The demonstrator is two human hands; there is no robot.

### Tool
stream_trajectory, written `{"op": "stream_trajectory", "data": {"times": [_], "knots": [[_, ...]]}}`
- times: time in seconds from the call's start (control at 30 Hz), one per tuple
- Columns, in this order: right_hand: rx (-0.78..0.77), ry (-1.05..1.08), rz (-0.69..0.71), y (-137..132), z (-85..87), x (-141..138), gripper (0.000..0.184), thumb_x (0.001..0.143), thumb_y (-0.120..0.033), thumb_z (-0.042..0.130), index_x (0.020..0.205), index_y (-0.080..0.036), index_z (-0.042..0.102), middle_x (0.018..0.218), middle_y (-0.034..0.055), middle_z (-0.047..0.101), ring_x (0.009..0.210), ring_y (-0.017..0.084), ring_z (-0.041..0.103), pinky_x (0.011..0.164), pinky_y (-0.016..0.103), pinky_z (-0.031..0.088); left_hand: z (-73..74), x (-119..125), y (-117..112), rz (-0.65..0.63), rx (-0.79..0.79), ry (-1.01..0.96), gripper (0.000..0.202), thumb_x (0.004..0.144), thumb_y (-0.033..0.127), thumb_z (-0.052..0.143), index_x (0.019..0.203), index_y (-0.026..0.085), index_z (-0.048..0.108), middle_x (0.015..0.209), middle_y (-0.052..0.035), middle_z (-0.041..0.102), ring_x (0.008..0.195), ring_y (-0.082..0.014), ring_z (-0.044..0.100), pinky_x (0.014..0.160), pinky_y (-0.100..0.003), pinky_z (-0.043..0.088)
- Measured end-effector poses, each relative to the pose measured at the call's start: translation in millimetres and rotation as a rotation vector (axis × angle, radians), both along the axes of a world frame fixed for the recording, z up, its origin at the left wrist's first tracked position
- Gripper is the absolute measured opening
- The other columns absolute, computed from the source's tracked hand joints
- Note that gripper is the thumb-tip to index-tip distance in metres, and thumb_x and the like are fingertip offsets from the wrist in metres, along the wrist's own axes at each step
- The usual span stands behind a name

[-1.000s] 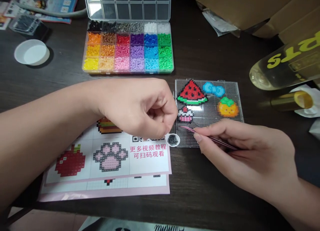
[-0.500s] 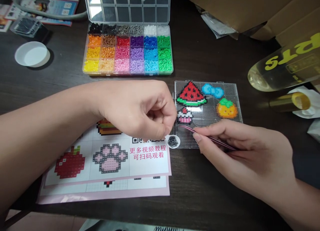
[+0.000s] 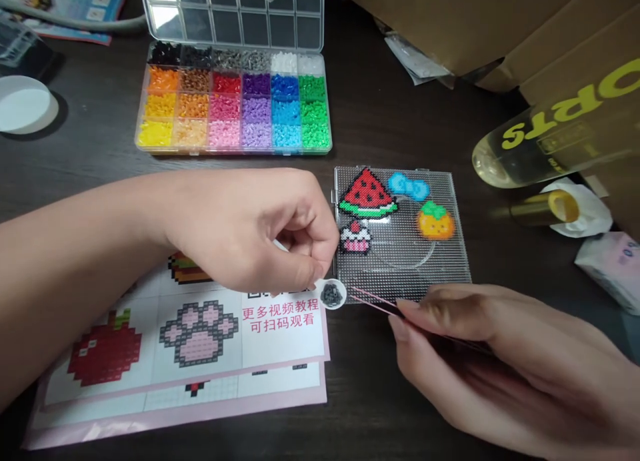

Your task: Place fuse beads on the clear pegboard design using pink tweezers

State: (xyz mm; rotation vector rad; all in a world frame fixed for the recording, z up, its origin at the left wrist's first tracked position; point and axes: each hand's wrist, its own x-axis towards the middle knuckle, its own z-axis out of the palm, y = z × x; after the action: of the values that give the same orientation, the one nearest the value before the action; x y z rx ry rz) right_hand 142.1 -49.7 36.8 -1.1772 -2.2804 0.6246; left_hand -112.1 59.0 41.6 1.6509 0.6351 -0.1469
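Observation:
My left hand (image 3: 250, 228) is curled over the pattern sheet (image 3: 200, 334), thumb and forefinger pinched on the rim of a small white cap (image 3: 332, 294) holding dark grey beads. My right hand (image 3: 480, 354) grips pink tweezers (image 3: 373, 299), whose tips lie open just right of the cap, at the front edge of the clear pegboard (image 3: 440, 268). On the pegboard sit a bead watermelon (image 3: 367, 193), a blue bow (image 3: 409, 186), an orange fruit (image 3: 436, 221) and a small cupcake (image 3: 356, 237).
An open bead box (image 3: 235, 101) with coloured compartments lies behind my left arm. A white lid (image 3: 23, 104) sits far left. A clear bottle (image 3: 550, 131), a gold tube (image 3: 545, 208), tissue and cardboard boxes (image 3: 475, 21) crowd the right and back.
My right hand with the tweezers has drawn back toward me, from over the pegboard to its front edge. The view shifted right; my left hand stays at the cap.

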Motion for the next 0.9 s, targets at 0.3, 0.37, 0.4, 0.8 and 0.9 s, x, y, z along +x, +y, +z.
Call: {"op": "stream_trajectory", "data": {"times": [0.3, 0.37, 0.4, 0.8, 0.9], "knots": [[-0.055, 0.071, -0.243, -0.7, -8.2, -12.7, 0.011, 0.090, -0.015, 0.073, 0.084, -0.024, 0.070, 0.068, -0.0018, 0.078, 0.053, 0.015, 0.074, 0.042, 0.023, 0.051, 1.7, 1.7, 1.5, -0.015, -0.009, 0.013, 0.019, 0.079, 0.005, 0.060, 0.066, 0.018, 0.062, 0.056, 0.0059, 0.053, 0.051, -0.0069, 0.045, 0.045, -0.018, 0.035], [-0.112, 0.096, -0.259, -2.0, -11.3, -14.2, 0.011, 0.091, -0.015, 0.073, 0.086, -0.024, 0.072, 0.070, -0.0023, 0.079, 0.052, 0.014, 0.073, 0.041, 0.024, 0.050, 1.8, 2.0, 1.0, 0.007, -0.011, 0.005, 0.019, 0.079, 0.005, 0.060, 0.065, 0.018, 0.062, 0.054, 0.0061, 0.051, 0.050, -0.0065, 0.043, 0.044, -0.017, 0.033], [-0.131, 0.104, -0.264, -2.2, -12.2, -14.7, 0.011, 0.091, -0.015, 0.073, 0.087, -0.025, 0.072, 0.071, -0.0027, 0.080, 0.051, 0.014, 0.072, 0.040, 0.024, 0.049, 1.9, 2.1, 0.8, 0.014, -0.009, 0.002, 0.019, 0.079, 0.005, 0.060, 0.065, 0.018, 0.063, 0.054, 0.0062, 0.051, 0.049, -0.0062, 0.042, 0.044, -0.017, 0.033], [-0.124, 0.078, -0.290, 0.3, -16.4, -13.1, 0.014, 0.091, -0.014, 0.073, 0.085, -0.027, 0.072, 0.070, -0.0076, 0.079, 0.049, 0.010, 0.069, 0.041, 0.020, 0.045, -1.6, -0.7, 1.8, -0.031, 0.047, -0.044, 0.020, 0.083, 0.007, 0.057, 0.068, 0.018, 0.064, 0.056, 0.0072, 0.052, 0.049, -0.0051, 0.046, 0.044, -0.013, 0.036], [-0.101, 0.063, -0.277, 0.4, -17.6, -12.9, 0.015, 0.090, -0.013, 0.074, 0.085, -0.027, 0.071, 0.069, -0.0090, 0.078, 0.048, 0.008, 0.067, 0.042, 0.018, 0.045, -2.3, -0.9, 1.6, -0.034, 0.056, -0.065, 0.022, 0.084, 0.005, 0.055, 0.068, 0.017, 0.064, 0.056, 0.0078, 0.052, 0.050, -0.0045, 0.046, 0.045, -0.012, 0.036]]}}
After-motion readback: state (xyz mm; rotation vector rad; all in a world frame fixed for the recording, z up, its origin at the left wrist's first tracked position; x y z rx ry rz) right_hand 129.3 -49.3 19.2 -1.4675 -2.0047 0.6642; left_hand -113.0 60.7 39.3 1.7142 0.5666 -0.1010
